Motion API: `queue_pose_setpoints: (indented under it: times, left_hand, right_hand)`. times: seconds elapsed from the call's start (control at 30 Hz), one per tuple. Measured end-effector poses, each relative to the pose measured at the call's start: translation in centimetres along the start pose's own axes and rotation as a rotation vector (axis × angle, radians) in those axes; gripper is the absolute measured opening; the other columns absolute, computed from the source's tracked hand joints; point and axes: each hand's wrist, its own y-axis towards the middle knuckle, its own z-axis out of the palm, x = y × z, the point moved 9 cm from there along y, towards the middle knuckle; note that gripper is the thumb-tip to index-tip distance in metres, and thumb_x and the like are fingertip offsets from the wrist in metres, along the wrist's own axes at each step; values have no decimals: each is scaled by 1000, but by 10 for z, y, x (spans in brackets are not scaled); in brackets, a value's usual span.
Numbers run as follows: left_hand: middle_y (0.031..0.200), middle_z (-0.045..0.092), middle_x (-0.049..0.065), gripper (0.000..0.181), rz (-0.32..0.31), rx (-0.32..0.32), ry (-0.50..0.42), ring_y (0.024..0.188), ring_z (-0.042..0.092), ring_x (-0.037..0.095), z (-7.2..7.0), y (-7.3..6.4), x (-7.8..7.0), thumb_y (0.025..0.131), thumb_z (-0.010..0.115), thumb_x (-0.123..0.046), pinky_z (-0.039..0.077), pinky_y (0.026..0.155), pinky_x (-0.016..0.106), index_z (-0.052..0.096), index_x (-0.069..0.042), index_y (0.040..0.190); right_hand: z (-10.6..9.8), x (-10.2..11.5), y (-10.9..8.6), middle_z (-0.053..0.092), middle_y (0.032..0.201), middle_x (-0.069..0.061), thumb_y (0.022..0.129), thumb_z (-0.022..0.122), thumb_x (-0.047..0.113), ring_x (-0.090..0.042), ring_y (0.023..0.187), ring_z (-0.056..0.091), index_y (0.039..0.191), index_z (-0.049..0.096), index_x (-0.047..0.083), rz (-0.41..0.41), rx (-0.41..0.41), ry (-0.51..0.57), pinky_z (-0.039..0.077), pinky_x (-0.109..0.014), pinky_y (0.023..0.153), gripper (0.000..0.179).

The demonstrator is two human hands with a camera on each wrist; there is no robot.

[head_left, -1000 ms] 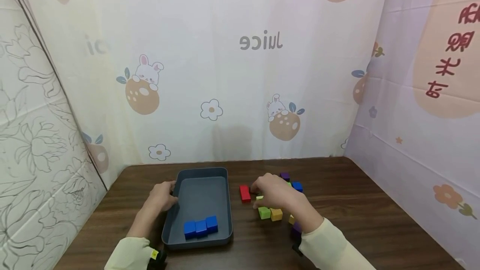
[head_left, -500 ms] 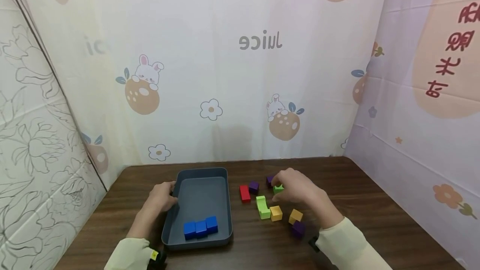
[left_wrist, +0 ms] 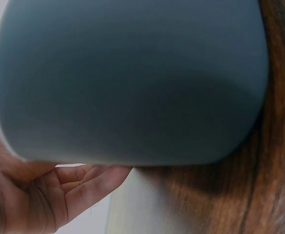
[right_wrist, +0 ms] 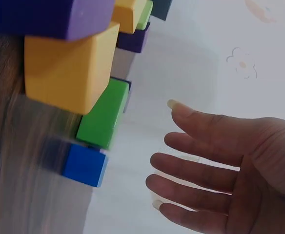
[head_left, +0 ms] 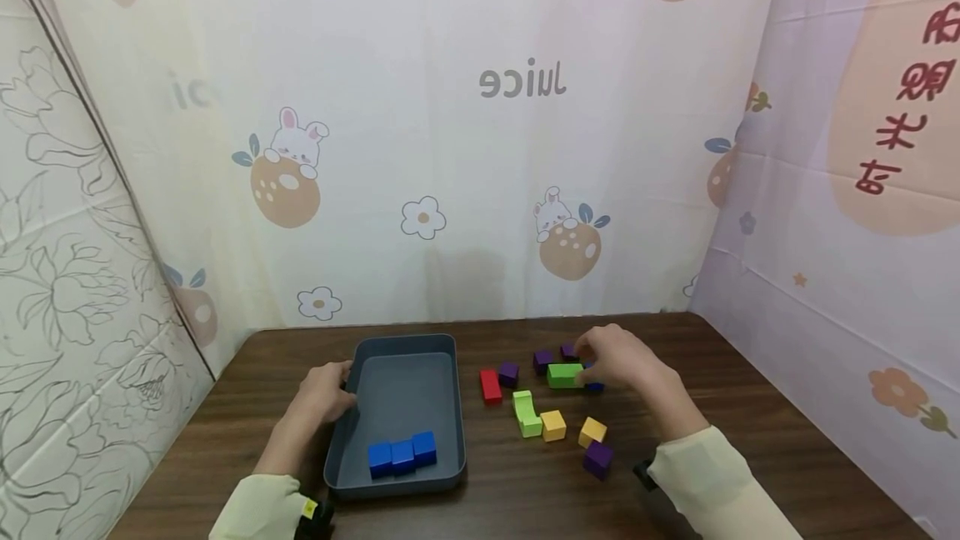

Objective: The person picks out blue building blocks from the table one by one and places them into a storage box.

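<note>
My left hand [head_left: 324,394] holds the left wall of a grey tray [head_left: 459,407], the thumb over its rim; straight fingers show along the outside in the left wrist view. Three blue blocks [head_left: 402,457] lie in a row at the tray's near end. My right hand [head_left: 622,359] hovers at the back right, holding nothing. In the right wrist view its fingers are spread, apart from a blue block [right_wrist: 85,165] and a green rectangular block [right_wrist: 103,114]. From the head view, the hand partly covers that blue block, beside the green block [head_left: 564,376].
Between tray and right hand lie a red block [head_left: 491,387], a purple cube [head_left: 508,373], a light green curved block [head_left: 527,415] and a yellow cube [head_left: 552,425]. Another yellow cube [head_left: 592,432] and a purple cube [head_left: 597,459] sit nearer. Two purple blocks [head_left: 543,362] stand behind the green one.
My right hand has moved right and back, away from the light green and red blocks, uncovering the purple cube and the green rectangular block. The left hand and tray stay put.
</note>
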Motion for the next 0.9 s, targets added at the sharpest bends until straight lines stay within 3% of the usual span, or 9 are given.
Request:
queue_pose_setpoints:
  times: [0.3, 0.9]
  left_hand:
    - [123, 69, 30, 65, -10, 3, 1, 110, 67, 44, 0, 0, 0, 89, 74, -4, 57, 91, 56, 52, 11, 148]
    - [124, 69, 30, 64, -8, -2, 3, 111, 67, 43, 0, 0, -1, 90, 75, -4, 57, 91, 56, 53, 11, 148]
  right_hand:
    - [1, -13, 3, 77, 110, -11, 83, 92, 17, -28, 97, 72, 115, 77, 0, 31, 5, 11, 61, -50, 86, 40]
    - [25, -42, 17, 75, 111, -12, 80, 93, 17, -32, 102, 70, 113, 78, 4, 86, 27, -10, 59, -53, 90, 39]
